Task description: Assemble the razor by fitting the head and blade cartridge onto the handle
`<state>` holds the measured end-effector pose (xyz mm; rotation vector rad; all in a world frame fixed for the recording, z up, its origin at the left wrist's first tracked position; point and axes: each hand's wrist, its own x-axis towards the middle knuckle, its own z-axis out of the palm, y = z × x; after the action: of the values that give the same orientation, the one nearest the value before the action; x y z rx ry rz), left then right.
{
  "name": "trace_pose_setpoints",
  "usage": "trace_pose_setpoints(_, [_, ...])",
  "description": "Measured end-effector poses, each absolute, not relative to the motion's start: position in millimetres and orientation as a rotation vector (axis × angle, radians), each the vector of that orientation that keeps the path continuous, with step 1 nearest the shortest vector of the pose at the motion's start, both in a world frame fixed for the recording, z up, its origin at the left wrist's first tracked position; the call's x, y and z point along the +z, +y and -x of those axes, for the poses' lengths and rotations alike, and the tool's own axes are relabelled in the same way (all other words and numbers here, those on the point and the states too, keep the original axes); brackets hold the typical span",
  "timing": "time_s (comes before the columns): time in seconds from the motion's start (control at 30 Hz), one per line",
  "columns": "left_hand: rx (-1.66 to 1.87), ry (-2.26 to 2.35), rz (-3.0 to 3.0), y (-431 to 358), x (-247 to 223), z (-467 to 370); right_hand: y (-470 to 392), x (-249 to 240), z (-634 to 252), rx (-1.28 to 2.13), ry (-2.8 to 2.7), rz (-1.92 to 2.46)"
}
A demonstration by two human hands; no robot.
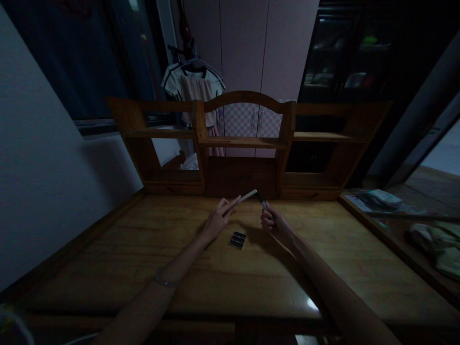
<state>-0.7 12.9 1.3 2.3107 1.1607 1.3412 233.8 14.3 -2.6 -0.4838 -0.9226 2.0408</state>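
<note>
left hand pinches pale stick, right hand grips dark-tipped tool, both above desk; better hold stick steady, tool contact light, fingers away from tip.

And the left hand has a slim pale stick out in front of it, slanting up to the right, its far end right by the dark tip of the tool gripped in the right hand! Below and between the hands, a small dark ribbed item lies flat on the wooden worktop, with the open wooden shelf unit standing across the back.
</note>
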Motion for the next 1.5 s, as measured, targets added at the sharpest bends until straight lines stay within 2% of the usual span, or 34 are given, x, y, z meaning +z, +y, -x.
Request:
trace_pose_setpoints(0.3, [1.404, 1.252, -2.384, 11.0, 1.9, -1.4, 15.9, -5.2, -231.4, 2.053, -0.932, 0.491])
trace_pose_setpoints(0.5, [1.450, 1.535, -2.354, 12.1, 3.0, 4.0, 14.6, -5.7, -230.9, 2.088, -0.909, 0.437])
trace_pose_setpoints(0.67, [1.306, 1.498, -2.494, 10.2, 2.3, 2.0, 14.8, -7.5, -230.6, 2.097, -0.919, 0.458])
trace_pose_setpoints(0.8, [1.348, 1.598, -2.456, 10.2, 2.0, 2.3, 14.0, -7.3, -229.7, 2.090, -0.914, 0.445])
trace_pose_setpoints(1.0, [1.225, 1.479, -2.597, 8.9, 2.4, 3.7, 15.1, -9.9, -228.3, 2.109, -0.905, 0.457])
trace_pose_setpoints(1.5, [1.216, 1.598, -2.605, 6.6, 6.1, 6.2, 17.1, -12.4, -228.9, 2.107, -0.891, 0.479])
